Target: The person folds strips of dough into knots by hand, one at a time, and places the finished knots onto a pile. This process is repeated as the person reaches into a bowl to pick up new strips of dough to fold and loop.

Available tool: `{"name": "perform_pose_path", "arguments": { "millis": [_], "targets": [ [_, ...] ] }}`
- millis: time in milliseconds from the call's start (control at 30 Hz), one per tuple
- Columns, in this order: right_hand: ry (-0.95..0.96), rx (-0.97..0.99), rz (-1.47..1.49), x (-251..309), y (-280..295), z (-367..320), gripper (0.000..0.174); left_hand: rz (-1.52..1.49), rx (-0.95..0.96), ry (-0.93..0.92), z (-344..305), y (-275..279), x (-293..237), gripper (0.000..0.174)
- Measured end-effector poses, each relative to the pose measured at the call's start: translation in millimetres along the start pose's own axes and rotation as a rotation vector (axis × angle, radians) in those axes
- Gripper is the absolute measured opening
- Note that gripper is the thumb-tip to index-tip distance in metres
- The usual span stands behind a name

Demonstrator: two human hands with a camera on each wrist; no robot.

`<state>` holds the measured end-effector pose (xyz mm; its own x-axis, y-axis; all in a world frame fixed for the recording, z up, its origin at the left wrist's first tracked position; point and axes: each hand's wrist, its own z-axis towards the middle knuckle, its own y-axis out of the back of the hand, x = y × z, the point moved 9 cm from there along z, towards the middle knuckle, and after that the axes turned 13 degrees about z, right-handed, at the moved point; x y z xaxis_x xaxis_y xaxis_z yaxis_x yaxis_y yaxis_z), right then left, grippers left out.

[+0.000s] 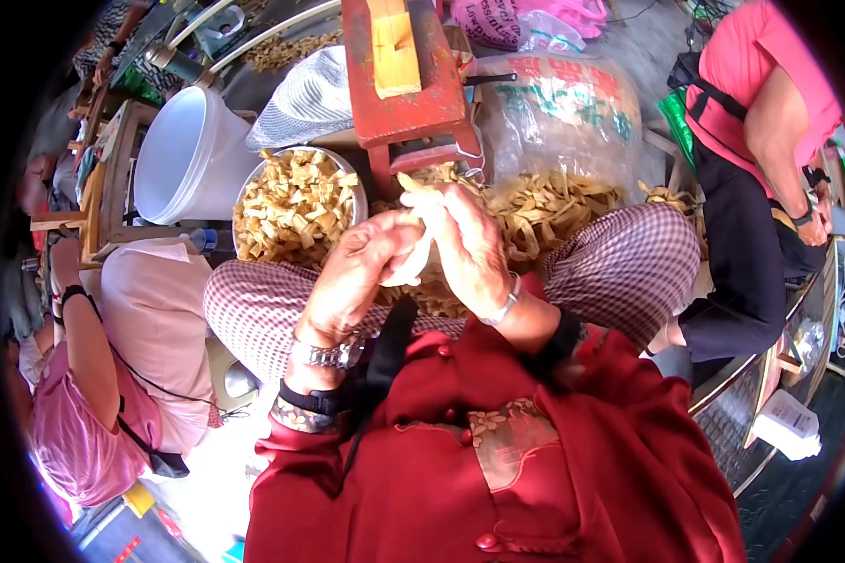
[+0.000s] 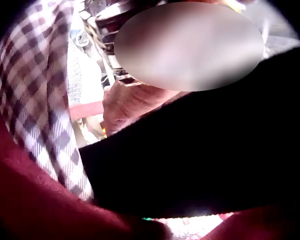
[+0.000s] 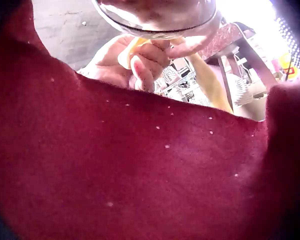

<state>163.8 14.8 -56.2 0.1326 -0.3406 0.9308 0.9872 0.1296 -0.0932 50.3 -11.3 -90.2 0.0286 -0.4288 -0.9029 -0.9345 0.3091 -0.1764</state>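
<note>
Over the lap, both hands meet at a pale yellow flat strip. My left hand, with a metal watch at its wrist, pinches the strip low between thumb and fingers. The right hand, wearing a bangle, grips it higher up, and one end pokes out past its fingertips. In the right wrist view the strip bends around the fingers and a long tail hangs down. A dark sleeve and a blurred patch hide most of the left wrist view. Folded yellow pieces fill a round tub just beyond the left hand.
Loose strips lie by the right knee, before a clear plastic sack. A red wooden bench with a wood block stands ahead. At left is a white bucket. People sit on both sides.
</note>
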Motion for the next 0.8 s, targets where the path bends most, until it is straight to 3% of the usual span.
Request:
{"name": "perform_pose_path", "arguments": {
  "millis": [33,67,133,167,200,233,267,333,367,433,500,533,600,667,733,767,800],
  "targets": [
    [-0.179,-0.021,0.179,-7,-1,-2,0.018,0.018,-0.033,-0.02,-4,0,-2,0.017],
    [-0.347,0.042,0.225,-16,-5,-3,0.03,0.038,-0.067,-0.04,-8,1,-3,0.016],
    [-0.428,-0.002,0.218,-19,-4,-4,0.022,0.254,-0.168,-0.099,-17,7,-17,0.012],
    [-0.329,-0.019,0.301,-21,-11,-4,0.024,0.517,-0.297,-0.206,-22,12,-27,0.009],
    [-0.4,0.052,0.276,-29,-15,-8,0.027,0.779,-0.424,-0.313,-29,13,-40,0.007],
    [-0.468,0.127,0.247,-36,-19,-13,0.03,1.028,-0.492,-0.603,-42,-4,-68,0.011],
    [-0.523,0.163,0.235,-40,-20,-16,0.031,1.115,-0.538,-0.674,-48,-12,-75,0.016],
    [-0.436,0.202,0.305,-37,-23,-17,0.028,1.237,-0.598,-0.744,-57,-26,-82,0.017],
    [-0.233,0.297,0.178,-21,-25,-13,0.03,1.281,-0.614,-0.797,-60,-32,-86,0.018],
    [0.177,0.483,-0.078,8,-32,-16,0.033,1.219,-0.533,-0.736,-57,-29,-76,0.018],
    [-0.22,0.403,0.233,-11,-28,-21,0.037,1.182,-0.477,-0.63,-55,-21,-67,0.018],
    [-0.417,0.356,0.387,-19,-27,-25,0.039,0.869,-0.443,-0.538,-52,-8,-59,0.018],
    [-0.242,0.462,0.019,3,-22,-15,0.037,0.249,-0.355,-0.342,-43,7,-33,0.018],
    [-0.147,0.417,0.081,23,-22,-13,0.034,-0.041,-0.221,-0.271,-40,5,-27,0.02],
    [-0.067,0.416,0.19,37,-24,-15,0.028,-0.313,-0.019,-0.361,-40,-10,-37,0.035],
    [-0.047,0.405,0.209,40,-22,-12,0.026,-0.359,0.024,-0.338,-41,-12,-36,0.048],
    [-0.027,0.395,0.23,45,-20,-10,0.025,-0.333,0.036,-0.336,-42,-17,-38,0.048]
  ]
}}
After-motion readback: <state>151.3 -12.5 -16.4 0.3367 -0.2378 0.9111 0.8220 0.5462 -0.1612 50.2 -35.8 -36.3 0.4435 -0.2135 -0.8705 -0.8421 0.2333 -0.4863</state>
